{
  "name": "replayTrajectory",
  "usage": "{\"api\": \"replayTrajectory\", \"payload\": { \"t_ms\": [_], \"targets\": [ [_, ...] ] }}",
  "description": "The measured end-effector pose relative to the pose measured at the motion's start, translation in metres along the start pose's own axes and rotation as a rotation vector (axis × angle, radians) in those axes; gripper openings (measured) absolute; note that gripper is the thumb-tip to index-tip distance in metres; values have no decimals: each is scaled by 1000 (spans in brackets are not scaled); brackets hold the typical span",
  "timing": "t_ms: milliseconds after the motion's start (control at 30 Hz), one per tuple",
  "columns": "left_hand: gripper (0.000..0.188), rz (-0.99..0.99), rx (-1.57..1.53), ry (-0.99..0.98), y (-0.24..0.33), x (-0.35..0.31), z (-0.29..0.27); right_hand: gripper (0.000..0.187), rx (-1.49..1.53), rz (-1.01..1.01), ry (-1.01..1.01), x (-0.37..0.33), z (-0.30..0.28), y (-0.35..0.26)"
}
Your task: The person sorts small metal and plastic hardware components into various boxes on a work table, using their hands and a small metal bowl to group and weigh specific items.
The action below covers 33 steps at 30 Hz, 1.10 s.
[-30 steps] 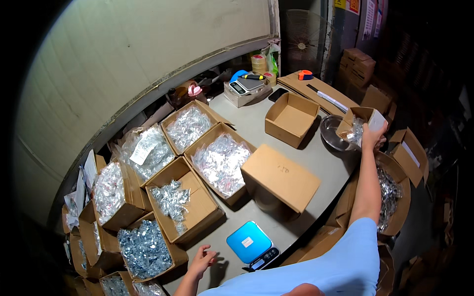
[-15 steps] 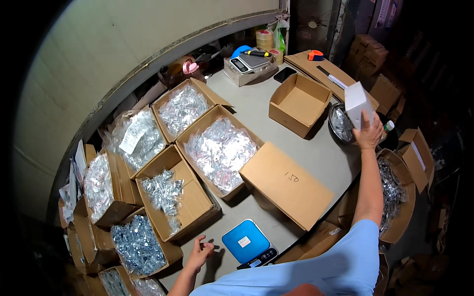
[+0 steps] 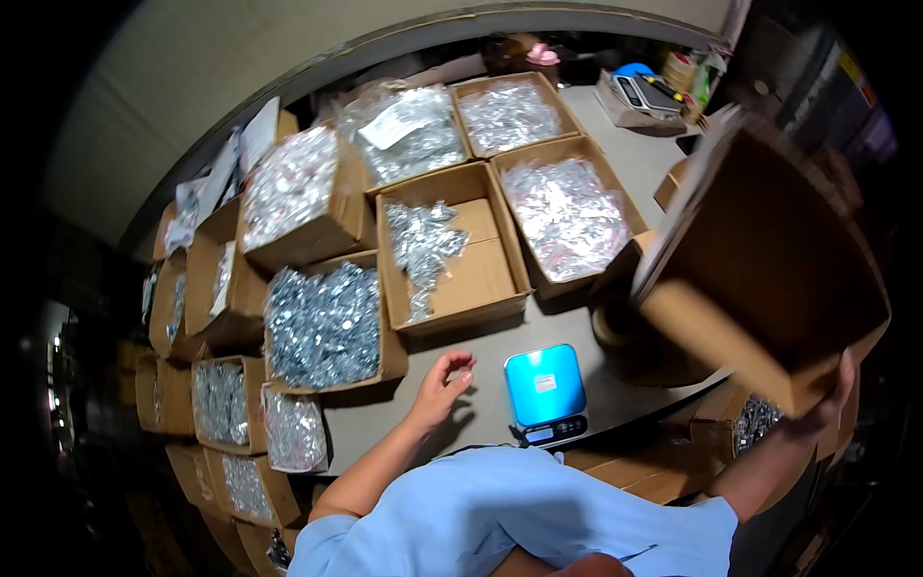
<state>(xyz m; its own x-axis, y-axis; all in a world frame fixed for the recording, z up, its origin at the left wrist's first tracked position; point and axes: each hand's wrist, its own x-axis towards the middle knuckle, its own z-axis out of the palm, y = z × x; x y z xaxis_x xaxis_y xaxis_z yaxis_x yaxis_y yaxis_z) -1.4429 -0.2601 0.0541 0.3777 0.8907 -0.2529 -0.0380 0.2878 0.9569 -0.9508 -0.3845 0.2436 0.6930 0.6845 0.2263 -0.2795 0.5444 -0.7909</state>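
At the left, open cardboard boxes of clear and silvery packets crowded together, and nearer, one carton (image 3: 392,358) was heaped with bluish-silver pieces. Right of it stood a half-filled carton (image 3: 486,258), its shiny packets piled toward its left side. On the near side of these, the left hand (image 3: 444,387) hung over the table (image 3: 358,423), fingers loosely curled, holding nothing. Just to its right lay a digital scale (image 3: 545,383) with a bright blue platform, bare but for a pale label. Beyond the scale, a box (image 3: 569,285) brimmed with silver packets; farther right, a second scale (image 3: 646,94) sat on a low box at the table's far side. At the right, the right hand (image 3: 835,394) gripped a large brown cardboard box (image 3: 793,260) by its near edge, tilted and blurred, its open side facing the person.
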Motion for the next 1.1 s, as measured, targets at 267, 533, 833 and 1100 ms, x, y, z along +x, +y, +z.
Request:
{"api": "replayTrajectory", "payload": {
  "t_ms": [267, 533, 833, 1100],
  "targets": [
    [69, -270, -176, -291, 17, -46, 2, 57, -615, 390, -529, -116, 129, 117],
    [85, -460, 14, -72, -50, -38, -7, 23, -1175, -39, -670, -81, 155, 230],
    [87, -136, 322, -6, -17, -18, -42, 34, -1759, 164, -711, 45, 131, 428],
    [36, 420, 909, 316, 58, 81, -132, 25, -1420, 86, -428, 48, 153, 415]
  ]
}}
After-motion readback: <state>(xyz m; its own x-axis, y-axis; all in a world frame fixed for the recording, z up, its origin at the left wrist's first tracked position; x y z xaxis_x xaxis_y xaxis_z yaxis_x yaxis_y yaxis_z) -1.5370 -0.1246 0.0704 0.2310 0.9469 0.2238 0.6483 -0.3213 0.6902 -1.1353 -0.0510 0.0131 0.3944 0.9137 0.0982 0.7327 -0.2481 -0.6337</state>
